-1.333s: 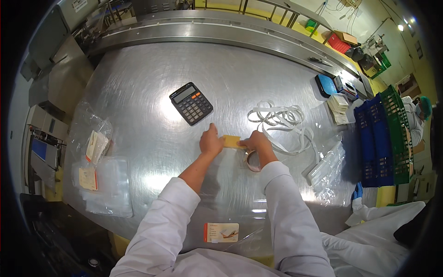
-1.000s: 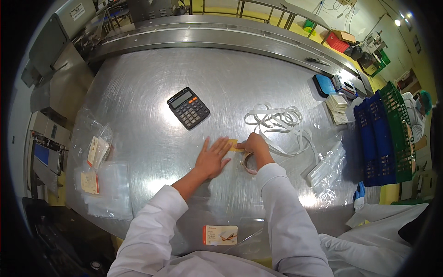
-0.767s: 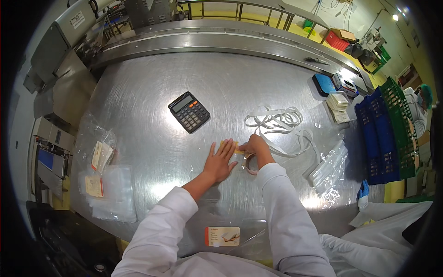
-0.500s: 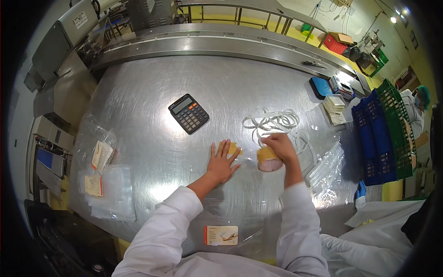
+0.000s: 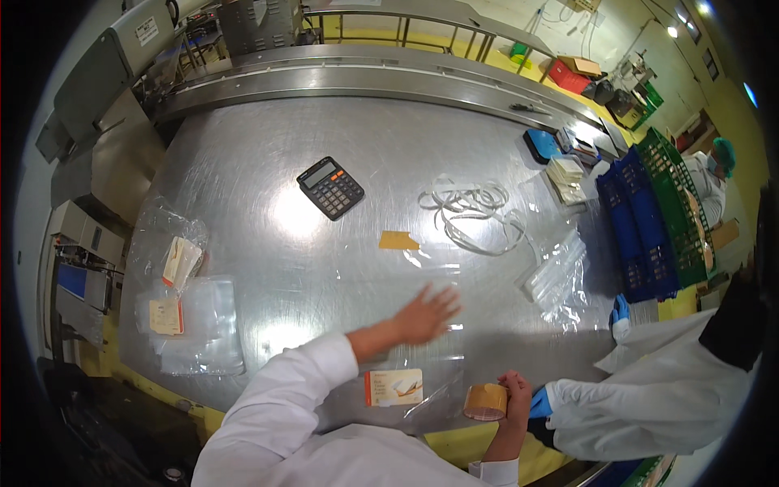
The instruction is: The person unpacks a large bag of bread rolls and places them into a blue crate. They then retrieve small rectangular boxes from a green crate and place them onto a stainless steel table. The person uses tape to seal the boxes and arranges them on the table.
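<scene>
My right hand (image 5: 518, 396) grips a roll of brown packing tape (image 5: 484, 402) at the near edge of the steel table (image 5: 268, 146). Fingers apart and slightly blurred, my left hand (image 5: 427, 314) is over the middle of the table and holds nothing. Beyond it lies a short piece of brown tape (image 5: 398, 240), apparently on clear plastic whose edges are hard to make out. A printed card (image 5: 394, 388) with a red-orange edge lies near me, between my left forearm and the tape roll.
A calculator (image 5: 330, 188) and looped white straps (image 5: 479, 213) lie farther back. Clear bags with cards (image 5: 199, 341) are at left, more plastic (image 5: 560, 274) at right. Stacked blue crates (image 5: 637, 231) and a co-worker's white sleeve (image 5: 633, 418) with blue gloves border the right side.
My left hand has lifted off the brown tape piece and come nearer and right. My right hand has drawn the roll back to the near table edge. The view has shifted slightly.
</scene>
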Motion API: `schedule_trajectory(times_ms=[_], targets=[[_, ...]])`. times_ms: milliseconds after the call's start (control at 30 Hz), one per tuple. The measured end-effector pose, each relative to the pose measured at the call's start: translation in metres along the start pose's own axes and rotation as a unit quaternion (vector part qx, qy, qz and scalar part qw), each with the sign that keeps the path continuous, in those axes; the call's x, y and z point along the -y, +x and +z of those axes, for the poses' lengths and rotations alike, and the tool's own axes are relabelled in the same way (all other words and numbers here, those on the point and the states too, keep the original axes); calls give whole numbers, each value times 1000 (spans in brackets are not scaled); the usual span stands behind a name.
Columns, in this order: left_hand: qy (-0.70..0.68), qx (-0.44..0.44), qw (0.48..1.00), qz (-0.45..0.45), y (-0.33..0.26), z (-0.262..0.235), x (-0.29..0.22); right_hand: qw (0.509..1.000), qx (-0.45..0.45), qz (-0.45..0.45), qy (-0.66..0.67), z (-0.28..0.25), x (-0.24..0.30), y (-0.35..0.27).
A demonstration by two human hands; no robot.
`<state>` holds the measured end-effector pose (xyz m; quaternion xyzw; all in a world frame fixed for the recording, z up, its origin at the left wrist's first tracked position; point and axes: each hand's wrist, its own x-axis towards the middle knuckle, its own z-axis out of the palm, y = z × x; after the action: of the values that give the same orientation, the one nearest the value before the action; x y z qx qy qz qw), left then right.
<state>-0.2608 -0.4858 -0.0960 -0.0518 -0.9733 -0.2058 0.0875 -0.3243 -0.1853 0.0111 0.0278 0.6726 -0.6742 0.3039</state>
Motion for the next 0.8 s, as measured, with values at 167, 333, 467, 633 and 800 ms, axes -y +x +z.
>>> schedule_trajectory(times_ms=[167, 333, 467, 633, 800], targets=[[-150, -31, 988, 19, -137, -11, -98, 992, -92, -86, 6, -31, -17, -48], [-76, 102, 992, -19, -253, -26, -113, 973, -125, -114, 157, -19, -19, -102], [-35, 103, 994, 28, -261, -27, -114, 962, -153, -158, 164, -9, -25, -138], [12, 110, 990, 85, -268, -29, -116, 956, -172, -169, 166, -3, -35, -178], [-1, 111, 988, 109, -272, -25, -121, 946, -200, -179, 183, 19, -41, -210]])
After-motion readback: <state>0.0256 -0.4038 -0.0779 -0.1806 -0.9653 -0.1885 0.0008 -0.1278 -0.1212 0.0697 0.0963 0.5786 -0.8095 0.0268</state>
